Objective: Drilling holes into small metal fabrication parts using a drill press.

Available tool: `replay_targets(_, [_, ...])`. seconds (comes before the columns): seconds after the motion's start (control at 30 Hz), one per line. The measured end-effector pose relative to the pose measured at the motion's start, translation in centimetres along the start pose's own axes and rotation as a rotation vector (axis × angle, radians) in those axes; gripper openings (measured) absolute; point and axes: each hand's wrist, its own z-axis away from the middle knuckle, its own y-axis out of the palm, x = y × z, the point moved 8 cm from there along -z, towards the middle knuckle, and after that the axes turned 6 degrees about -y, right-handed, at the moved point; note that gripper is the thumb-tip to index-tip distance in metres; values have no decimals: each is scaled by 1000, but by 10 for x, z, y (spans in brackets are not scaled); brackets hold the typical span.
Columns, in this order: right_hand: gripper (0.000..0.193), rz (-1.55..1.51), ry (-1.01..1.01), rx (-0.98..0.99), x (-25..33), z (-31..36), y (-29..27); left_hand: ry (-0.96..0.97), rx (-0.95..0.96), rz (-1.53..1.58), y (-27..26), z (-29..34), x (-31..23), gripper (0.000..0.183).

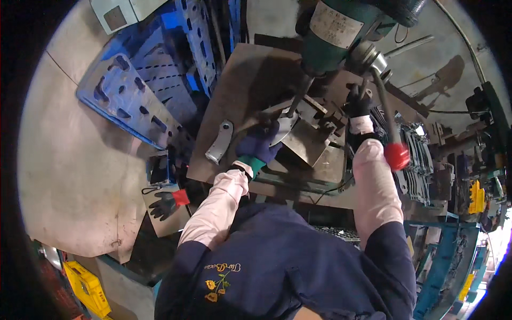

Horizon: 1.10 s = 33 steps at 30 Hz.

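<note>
My left hand (258, 144), in a dark blue glove with a green cuff, is closed on the edge of a curved silver metal plate (285, 127). This plate lies in a fixture below the drill press (332, 37), with the drill bit (292, 112) coming down at it. A flat metal block (305, 141) sits just right of the plate. Further right, my right hand (358, 101) wears a black glove; its fingers appear curled around one arm of the press's feed lever, partly hidden. Another lever arm ends in a red ball knob (396, 156) beside my right forearm.
A loose silver bracket (220, 141) lies on the table (242, 69) left of my hand. Stacked dark metal plates (418, 160) stand at the right. Blue perforated panels (128, 96) lean at the left. Below them lies a black glove (162, 206); a yellow crate (88, 288) is lower left.
</note>
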Motion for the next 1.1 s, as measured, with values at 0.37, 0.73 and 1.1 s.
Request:
replay_targets(0.37, [31, -1430, 626, 364, 257, 51, -39, 3, 61, -85, -17, -3, -13, 68])
replay_targets(0.73, [49, -2154, 762, 132, 306, -30, -107, 195, -90, 126, -60, 53, 7, 63])
replay_targets(1.1, [50, -2180, 754, 164, 297, -35, -109, -234, -31, -171, -40, 102, 145, 70])
